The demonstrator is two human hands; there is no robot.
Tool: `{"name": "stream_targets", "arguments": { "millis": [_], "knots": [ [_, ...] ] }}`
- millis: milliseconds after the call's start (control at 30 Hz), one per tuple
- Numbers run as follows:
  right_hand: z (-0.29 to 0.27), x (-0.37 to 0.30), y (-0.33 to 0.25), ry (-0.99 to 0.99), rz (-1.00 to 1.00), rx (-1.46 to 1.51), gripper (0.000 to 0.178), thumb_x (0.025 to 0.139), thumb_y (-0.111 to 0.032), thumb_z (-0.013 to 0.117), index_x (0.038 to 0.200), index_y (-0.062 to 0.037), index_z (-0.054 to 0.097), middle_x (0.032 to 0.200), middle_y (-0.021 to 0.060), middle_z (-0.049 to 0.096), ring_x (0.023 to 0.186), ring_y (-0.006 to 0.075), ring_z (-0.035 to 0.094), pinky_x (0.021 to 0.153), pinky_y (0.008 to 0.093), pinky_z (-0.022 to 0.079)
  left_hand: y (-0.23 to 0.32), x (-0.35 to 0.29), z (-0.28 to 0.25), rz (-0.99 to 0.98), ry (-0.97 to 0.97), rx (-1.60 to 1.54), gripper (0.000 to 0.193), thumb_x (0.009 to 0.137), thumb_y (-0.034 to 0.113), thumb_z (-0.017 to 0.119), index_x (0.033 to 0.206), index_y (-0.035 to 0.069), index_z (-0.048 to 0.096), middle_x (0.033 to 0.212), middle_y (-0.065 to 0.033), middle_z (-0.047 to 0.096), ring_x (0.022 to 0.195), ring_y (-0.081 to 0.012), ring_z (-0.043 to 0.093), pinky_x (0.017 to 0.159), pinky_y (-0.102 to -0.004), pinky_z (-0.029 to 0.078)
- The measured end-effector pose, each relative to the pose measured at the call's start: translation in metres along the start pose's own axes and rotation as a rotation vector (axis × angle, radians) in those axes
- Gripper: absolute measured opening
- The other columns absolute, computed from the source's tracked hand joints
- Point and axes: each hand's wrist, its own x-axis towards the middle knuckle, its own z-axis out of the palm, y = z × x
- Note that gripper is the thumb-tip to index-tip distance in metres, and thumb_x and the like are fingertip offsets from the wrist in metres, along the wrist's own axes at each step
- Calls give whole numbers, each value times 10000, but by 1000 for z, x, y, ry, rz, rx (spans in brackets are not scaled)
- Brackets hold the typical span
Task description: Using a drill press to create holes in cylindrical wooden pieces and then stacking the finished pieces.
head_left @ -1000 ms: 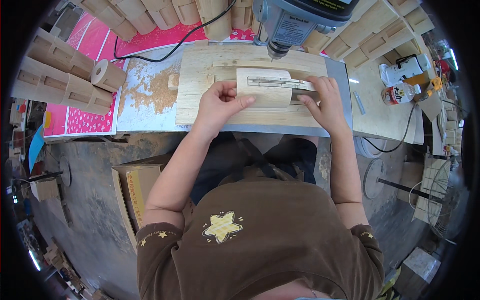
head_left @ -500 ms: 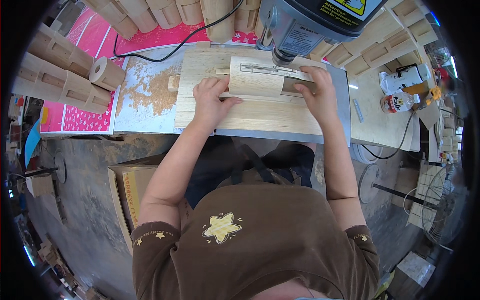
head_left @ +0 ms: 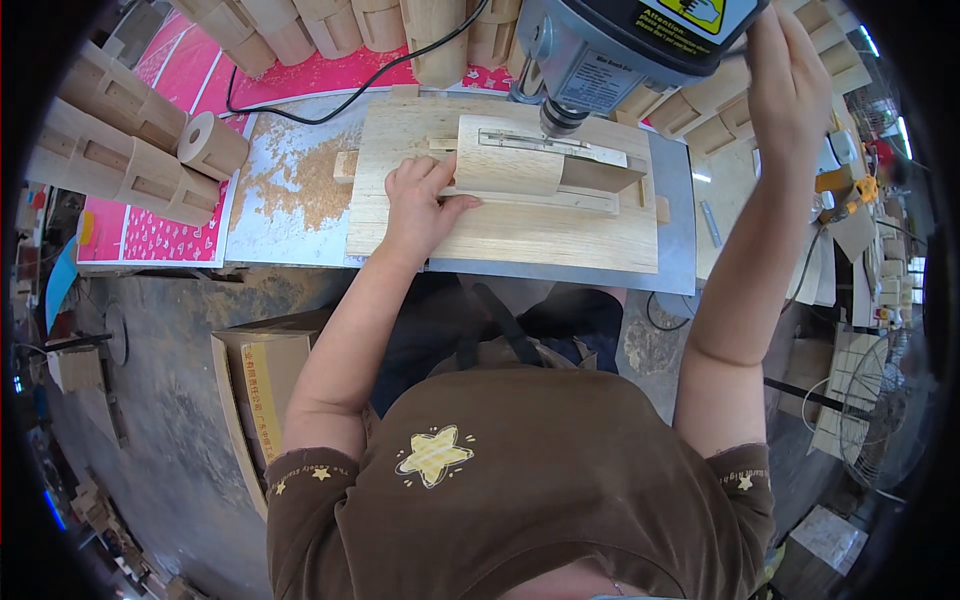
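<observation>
A pale, rounded wooden piece point(head_left: 510, 165) lies in a wooden jig point(head_left: 545, 240) on the bench, a metal strip with a slot point(head_left: 555, 144) along its top. At its left end my left hand point(head_left: 420, 205) grips it, fingers curled behind and thumb along the jig's near ledge. Over the strip hangs the chuck point(head_left: 562, 118) of a bench drill press point(head_left: 610, 60), apart from the wood; any bit is hard to make out. My right hand point(head_left: 790, 90) is raised at the right side of the drill head, fingers closed round a lever that is mostly hidden.
Several wooden cylinders with cut slots point(head_left: 130, 170) stand at the left and back. Sawdust point(head_left: 310, 180) covers the metal sheet left of the jig. A black cable point(head_left: 350, 98) crosses behind. More wooden pieces stand at the right, by a blue strip point(head_left: 711, 222). A cardboard box point(head_left: 262, 385) sits below.
My right hand has let go of the right end of the wooden piece and risen to the drill press's right side. My left hand has stayed at the left end.
</observation>
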Motion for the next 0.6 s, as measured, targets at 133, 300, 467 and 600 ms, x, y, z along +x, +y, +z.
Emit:
{"name": "stream_targets", "arguments": {
  "millis": [133, 300, 467, 600],
  "knots": [
    [2, -87, -37, 18, -73, -119, 136, 889, -99, 550, 832, -3, 627, 627, 79, 556, 548, 141, 494, 535, 271, 393, 0, -2, -2, 9, 12, 15, 589, 583, 272, 788, 1127, 128, 616, 780, -1, 518, 827, -214, 488, 798, -368, 316],
    [56, -160, -1, 81, 83, 76, 93, 846, -43, 581, 898, 3, 643, 691, 89, 588, 590, 185, 524, 574, 279, 421, 3, 1, 1, 43, 18, -4, 604, 576, 272, 791, 1136, 132, 614, 776, 3, 512, 823, -211, 486, 790, -366, 317],
    [71, -162, 19, 152, -138, 14, 126, 787, -11, 614, 908, 5, 645, 671, 79, 554, 656, 236, 524, 619, 314, 420, 2, 1, 1, 20, 15, -11, 598, 573, 271, 793, 1123, 116, 616, 760, -4, 507, 818, -219, 488, 785, -369, 322],
    [33, -123, 0, 229, -286, -11, 103, 859, -54, 538, 873, 0, 625, 656, 60, 526, 599, 171, 494, 559, 261, 383, 1, -1, 4, 34, 27, 23, 599, 570, 274, 795, 1120, 116, 617, 765, -12, 510, 821, -227, 488, 794, -371, 325]
  ]
}}
